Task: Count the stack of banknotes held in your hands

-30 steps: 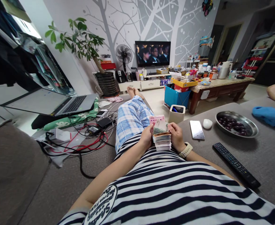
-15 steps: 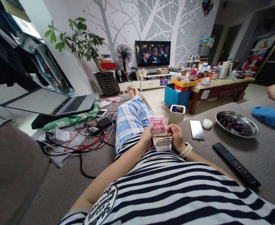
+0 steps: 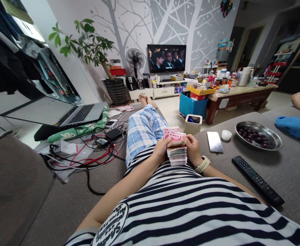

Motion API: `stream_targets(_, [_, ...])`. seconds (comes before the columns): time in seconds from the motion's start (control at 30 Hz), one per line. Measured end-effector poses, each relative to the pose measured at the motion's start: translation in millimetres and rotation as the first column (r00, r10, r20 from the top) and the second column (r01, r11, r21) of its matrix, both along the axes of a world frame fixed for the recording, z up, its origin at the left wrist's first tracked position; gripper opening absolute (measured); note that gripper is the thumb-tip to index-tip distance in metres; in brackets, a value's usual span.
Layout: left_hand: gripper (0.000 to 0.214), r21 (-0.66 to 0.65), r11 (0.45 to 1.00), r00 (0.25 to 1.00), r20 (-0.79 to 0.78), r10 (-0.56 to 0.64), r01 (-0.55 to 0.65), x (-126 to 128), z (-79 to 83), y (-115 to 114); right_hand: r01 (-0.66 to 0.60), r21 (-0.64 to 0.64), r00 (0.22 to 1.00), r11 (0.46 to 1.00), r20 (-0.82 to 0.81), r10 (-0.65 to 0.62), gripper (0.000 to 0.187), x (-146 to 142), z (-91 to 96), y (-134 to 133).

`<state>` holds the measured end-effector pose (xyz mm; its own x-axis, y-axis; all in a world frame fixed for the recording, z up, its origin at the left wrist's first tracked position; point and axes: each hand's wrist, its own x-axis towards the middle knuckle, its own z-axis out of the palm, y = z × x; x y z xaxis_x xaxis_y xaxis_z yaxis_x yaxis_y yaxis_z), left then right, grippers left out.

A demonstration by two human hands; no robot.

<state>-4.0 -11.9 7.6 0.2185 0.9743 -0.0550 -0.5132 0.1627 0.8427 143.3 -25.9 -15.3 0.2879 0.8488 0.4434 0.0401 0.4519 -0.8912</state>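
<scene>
Pink and tan banknotes (image 3: 177, 155) are bunched in front of my striped shirt, their lower part fanned in many layers. My left hand (image 3: 161, 149) is closed around the left side of the bunch, thumb on top. On the other side, my right hand (image 3: 193, 147), with a pale watch (image 3: 203, 164) on its wrist, pinches the edge of a pink banknote (image 3: 177, 136). That note overlaps another pink note standing up behind it. The fingers under the bunch are hidden.
To the right lie a phone (image 3: 215, 141), a white earbud case (image 3: 226, 135), a remote control (image 3: 257, 179) and a steel bowl (image 3: 277, 141) of dark fruit. A laptop (image 3: 84, 112) and tangled cables (image 3: 98, 155) are on the left. A small bin (image 3: 192, 127) stands ahead.
A pink banknote at my right hand has flipped upward and now overlaps the upright one. My right fingers have shifted slightly; my left hand stays nearly in place.
</scene>
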Motion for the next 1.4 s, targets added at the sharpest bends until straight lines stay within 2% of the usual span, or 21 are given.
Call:
stream_targets(0.17, [0.023, -0.039, 0.999, 1.000, -0.008, 0.024, -0.024, -2, -3.7, 4, -0.015, -0.004, 1.000, 1.000, 0.014, 0.015, 0.031, 0, 2.6, -3])
stream_targets(0.3, [0.019, -0.064, 0.993, 0.995, 0.015, 0.101, -0.100, 1, -6.4, 8, -0.022, -0.006, 1.000, 1.000, 0.003, 0.022, 0.030, 0, 3.6, -4])
stream_targets(0.47, [0.018, -0.094, 0.994, 0.991, 0.109, 0.071, -0.061, 4, -9.0, 11, -0.012, 0.038, 1.000, 0.999, 0.014, 0.012, 0.029, -1, 5.7, -6])
stream_targets(0.8, [0.021, -0.058, 0.986, 0.986, 0.048, 0.158, -0.156, 3, -12.7, 14, -0.038, 0.053, 0.999, 0.998, 0.005, 0.038, 0.028, -1, 6.6, -7])
stream_targets(1.1, [0.015, -0.052, 0.993, 0.992, 0.067, 0.106, -0.102, 3, -12.5, 15, -0.037, 0.062, 0.999, 0.997, -0.002, 0.038, 0.029, -1, 7.5, -6])
stream_targets(1.4, [0.017, -0.033, 0.990, 0.989, 0.039, 0.139, -0.138, 2, -14.8, 18, -0.059, 0.061, 0.998, 0.996, -0.016, 0.060, 0.029, -1, 6.2, -4])
